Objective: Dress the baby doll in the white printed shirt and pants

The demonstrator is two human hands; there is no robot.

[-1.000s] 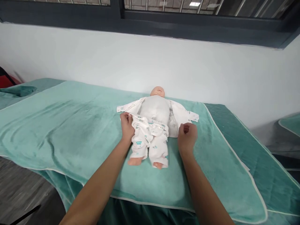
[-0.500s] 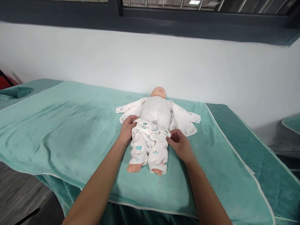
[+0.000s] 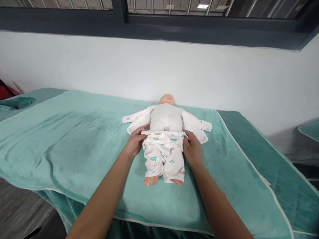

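pinching at both ends of the waistband, that's the left hand (image 3: 136,141) on one side and the right hand (image 3: 193,147) on the other, with the pants (image 3: 164,156) pulled between them! the left is nearly closed, thumb and fingers nipping the cloth at its corner. the right matches it, curled in with the cloth caught at the opposite corner, some of its fingertips out of sight.

and the doll (image 3: 166,116), flat on its back, head near the far edge of the surface, feet pointing to the near edge, right of the middle along that far side. the pants cover both legs, rumpled at the thighs, the waistband running straight across below the bare pale torso, both feet poking out of the cuffs.

look at the shirt (image 3: 193,126), wide open, its panels spread to either side, the sleeves stretched out towards the left and right edges. all of it lies on the green blanket (image 3: 74,142), creased over its left half, light piping along its edges, a darker green cover (image 3: 264,146) showing beyond the right edge. behind the far edge, a white wall (image 3: 159,71), and above that a dark-framed window (image 3: 211,26) with bars.
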